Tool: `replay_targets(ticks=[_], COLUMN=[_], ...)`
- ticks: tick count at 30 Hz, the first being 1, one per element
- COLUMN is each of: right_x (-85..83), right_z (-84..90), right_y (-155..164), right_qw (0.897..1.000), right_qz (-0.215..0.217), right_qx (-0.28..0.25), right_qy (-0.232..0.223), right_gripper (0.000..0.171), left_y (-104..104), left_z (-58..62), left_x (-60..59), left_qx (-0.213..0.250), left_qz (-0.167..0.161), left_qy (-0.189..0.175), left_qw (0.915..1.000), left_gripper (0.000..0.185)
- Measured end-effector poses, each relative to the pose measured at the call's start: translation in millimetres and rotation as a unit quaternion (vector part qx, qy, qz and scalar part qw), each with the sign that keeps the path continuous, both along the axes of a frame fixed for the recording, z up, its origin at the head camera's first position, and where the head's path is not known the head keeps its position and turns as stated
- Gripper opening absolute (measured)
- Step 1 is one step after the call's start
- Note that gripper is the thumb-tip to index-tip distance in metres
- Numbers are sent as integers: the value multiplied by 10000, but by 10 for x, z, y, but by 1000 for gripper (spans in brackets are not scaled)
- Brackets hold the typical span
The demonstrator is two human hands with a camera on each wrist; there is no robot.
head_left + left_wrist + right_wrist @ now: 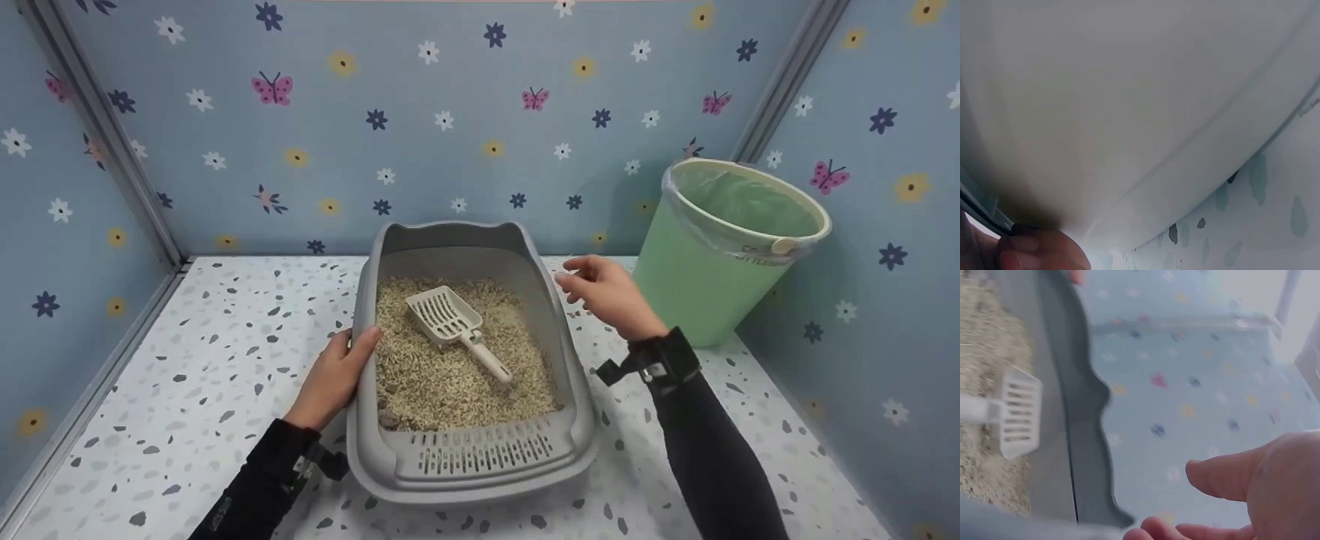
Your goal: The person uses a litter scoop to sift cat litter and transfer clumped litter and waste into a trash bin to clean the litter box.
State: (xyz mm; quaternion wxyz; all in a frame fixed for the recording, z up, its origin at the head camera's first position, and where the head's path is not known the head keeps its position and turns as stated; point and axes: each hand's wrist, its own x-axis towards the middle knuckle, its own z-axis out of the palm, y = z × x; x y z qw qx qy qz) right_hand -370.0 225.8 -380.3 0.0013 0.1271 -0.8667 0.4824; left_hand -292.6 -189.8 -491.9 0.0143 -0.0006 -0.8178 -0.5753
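A grey litter box [480,487] stands on the speckled surface, with tan pellet litter [439,382] inside. On the litter lies a pale slotted litter scoop [442,315], its handle toward the near right. My left hand [337,375] grips the box's left rim, thumb over the top; the left wrist view shows its fingers [1044,250] under the rim beside the outer wall. Just off the box's right side is my right hand [607,292], fingers loosely bent and holding nothing. In the right wrist view its thumb [1221,478] stands apart from the fingers.
A green bin [697,277] with a clear liner and cream rim ring stands at the back right, close behind my right hand. Blue walls [450,90] printed with flowers and butterflies enclose the speckled table [202,360] at the back and both sides.
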Motion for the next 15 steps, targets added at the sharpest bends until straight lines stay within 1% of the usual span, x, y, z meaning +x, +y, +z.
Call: replay_targets(ticks=[2, 4, 6, 8, 9, 11, 13, 15], right_x=[-86, -149, -180, -193, -196, -196, -193, -196], right_z=[-193, -419, -629, -789, -850, -936, -983, -1012], right_y=[151, 252, 307, 330, 332, 326, 315, 302], right_qw=[9975, 9912, 9811, 9678, 9614, 9519, 9468, 9435], right_qz=[-138, -125, 14, 209, 283, 374, 374, 348], right_qx=[-633, -1151, -1534, -1851, -1991, -2183, -2313, -2412], right_qy=[-280, -644, -1183, -1693, -1880, -2119, -2205, -2244], right_gripper=[51, 53, 56, 61, 63, 64, 61, 52], left_y=[-14, -23, -19, -19, -22, -41, -81, -129], left_z=[-1, 7, 28, 61, 86, 135, 186, 231], left_x=[0, 0, -4, 0, 13, 38, 86, 134], left_qx=[22, 56, 23, 77, 74, 16, -73, -259], left_qz=[22, 7, -29, -159, -239, -460, -778, -1147], left_qy=[-15, -23, 5, -91, -186, -418, -730, -909], left_qw=[10000, 10000, 10000, 9998, 9995, 9981, 9943, 9889], left_gripper=[91, 90, 89, 88, 89, 90, 93, 97])
